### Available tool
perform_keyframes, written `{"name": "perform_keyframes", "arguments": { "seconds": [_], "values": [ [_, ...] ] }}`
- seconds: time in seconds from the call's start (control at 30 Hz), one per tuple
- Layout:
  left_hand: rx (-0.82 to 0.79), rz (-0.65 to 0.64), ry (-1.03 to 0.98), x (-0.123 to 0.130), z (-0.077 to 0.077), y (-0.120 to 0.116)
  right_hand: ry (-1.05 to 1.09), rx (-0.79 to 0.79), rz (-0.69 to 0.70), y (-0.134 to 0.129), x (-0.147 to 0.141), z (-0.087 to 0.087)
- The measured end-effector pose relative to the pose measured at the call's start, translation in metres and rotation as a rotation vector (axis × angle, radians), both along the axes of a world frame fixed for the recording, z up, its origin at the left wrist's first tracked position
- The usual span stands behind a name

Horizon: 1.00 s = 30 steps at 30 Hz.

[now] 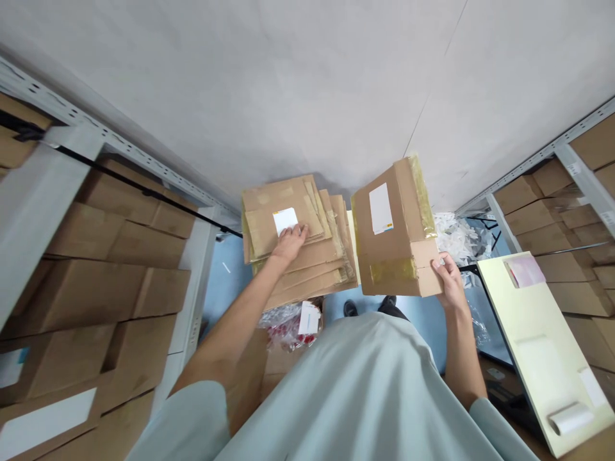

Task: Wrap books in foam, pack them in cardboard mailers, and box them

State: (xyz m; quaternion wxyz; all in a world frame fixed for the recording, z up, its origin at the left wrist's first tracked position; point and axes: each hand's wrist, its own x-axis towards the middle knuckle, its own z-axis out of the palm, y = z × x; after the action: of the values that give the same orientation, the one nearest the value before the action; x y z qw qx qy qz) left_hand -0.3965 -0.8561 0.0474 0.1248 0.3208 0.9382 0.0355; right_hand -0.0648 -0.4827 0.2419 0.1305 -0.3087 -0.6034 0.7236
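My right hand (450, 280) grips the lower right corner of a flattened cardboard box (382, 246), which is tilted up near the wall. Yellowish tape runs along its edges, and a white label (381, 208) is stuck on its face. To the left lies a stack of flattened cardboard boxes (307, 272). My left hand (289, 243) rests on the top one, fingers stretched out over the lower edge of its white label (285, 219). The underside of the left palm is hidden.
Shelves of cardboard boxes (100, 288) stand on the left, with more boxes (552, 237) shelved on the right. A pale yellow table (542, 339) holds a paper roll. Crumpled white plastic (456, 240) lies by the wall. Below the stack sits a box with clear and red wrapping (286, 330).
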Motion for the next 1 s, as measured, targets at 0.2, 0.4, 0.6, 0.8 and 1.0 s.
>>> {"name": "perform_keyframes", "arguments": {
  "seconds": [0.2,0.4,0.6,0.8,1.0],
  "values": [
    [0.007,0.096,0.033,-0.005,-0.005,0.025,0.004,0.031,0.063,-0.028,-0.030,-0.006],
    [0.064,0.101,0.007,-0.003,0.000,0.038,0.006,0.027,0.127,-0.049,-0.048,-0.014],
    [0.156,0.187,0.117,-0.010,0.013,0.006,-0.023,-0.008,0.148,-0.053,-0.045,-0.018],
    [0.181,0.239,0.157,0.022,0.025,0.005,-0.029,0.008,0.182,-0.055,-0.046,-0.025],
    [0.212,0.296,0.127,0.119,0.013,0.025,-0.029,0.007,0.143,-0.050,-0.051,-0.031]
  ]
}}
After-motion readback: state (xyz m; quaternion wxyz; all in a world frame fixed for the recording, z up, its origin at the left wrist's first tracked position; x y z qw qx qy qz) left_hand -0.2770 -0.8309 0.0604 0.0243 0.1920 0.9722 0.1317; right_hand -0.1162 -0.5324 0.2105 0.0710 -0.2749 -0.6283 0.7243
